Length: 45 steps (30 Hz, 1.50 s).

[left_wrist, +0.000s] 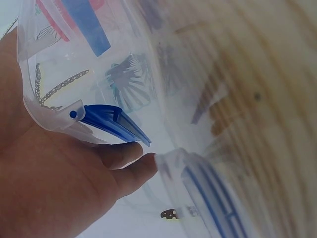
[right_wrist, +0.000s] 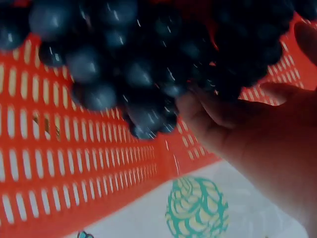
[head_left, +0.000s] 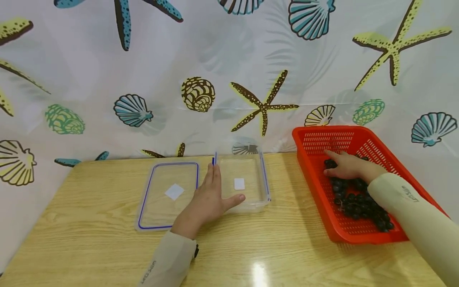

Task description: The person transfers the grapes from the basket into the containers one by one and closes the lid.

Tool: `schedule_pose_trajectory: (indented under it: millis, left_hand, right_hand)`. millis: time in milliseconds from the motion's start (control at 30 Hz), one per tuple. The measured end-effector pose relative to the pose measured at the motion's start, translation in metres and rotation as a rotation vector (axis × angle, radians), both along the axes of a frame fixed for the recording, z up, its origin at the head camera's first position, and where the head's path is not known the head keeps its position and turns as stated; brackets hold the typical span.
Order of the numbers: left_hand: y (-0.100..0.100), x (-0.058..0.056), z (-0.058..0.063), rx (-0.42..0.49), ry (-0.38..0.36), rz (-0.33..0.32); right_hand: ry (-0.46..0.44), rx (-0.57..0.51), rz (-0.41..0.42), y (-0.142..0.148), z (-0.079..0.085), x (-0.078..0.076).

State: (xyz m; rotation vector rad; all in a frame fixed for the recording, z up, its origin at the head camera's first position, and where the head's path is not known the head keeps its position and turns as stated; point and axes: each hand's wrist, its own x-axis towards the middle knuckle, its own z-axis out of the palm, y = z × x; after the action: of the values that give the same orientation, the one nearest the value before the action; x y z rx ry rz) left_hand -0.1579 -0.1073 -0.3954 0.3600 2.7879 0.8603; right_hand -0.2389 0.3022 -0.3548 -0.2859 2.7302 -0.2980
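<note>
A clear plastic container point(head_left: 251, 167) with blue clips stands on the table, a white square label inside it. Along its left side lies my left hand point(head_left: 206, 203), fingers straight and thumb stretched over the near rim. In the left wrist view those fingers are beside a blue clip point(left_wrist: 111, 121). To the right, my right hand point(head_left: 344, 165) reaches into a red plastic basket point(head_left: 319, 199) holding dark grapes point(head_left: 358, 209). Its fingers are spread over the bunch at the basket's far part. The right wrist view shows fingertips against the grapes point(right_wrist: 143, 74), none gripped.
A clear lid point(head_left: 152, 211) with a blue seal and a white label lies flat left of the container. The wooden table point(head_left: 89, 223) ends at a hanging white cloth point(head_left: 161, 71) printed with shells and starfish.
</note>
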Motion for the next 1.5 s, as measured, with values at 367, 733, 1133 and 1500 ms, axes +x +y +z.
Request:
schedule_pose_trajectory:
  millis: [367, 733, 1133, 1500]
  left_hand:
    - [0.0, -0.001, -0.001, -0.004, 0.001, 0.001]
    - [0.001, -0.001, -0.002, 0.005, 0.002, -0.005]
    - [0.001, -0.002, -0.001, 0.0, 0.003, -0.003]
    - [0.001, -0.002, 0.0, -0.009, 0.003, -0.013]
  right_hand:
    - [0.054, -0.069, 0.173, -0.021, -0.016, -0.003]
    - [0.089, 0.001, 0.128, -0.027, -0.025, -0.008]
    - [0.095, 0.008, 0.078, -0.028, -0.027, -0.007]
    - [0.086, 0.053, 0.075, -0.029, -0.029, -0.009]
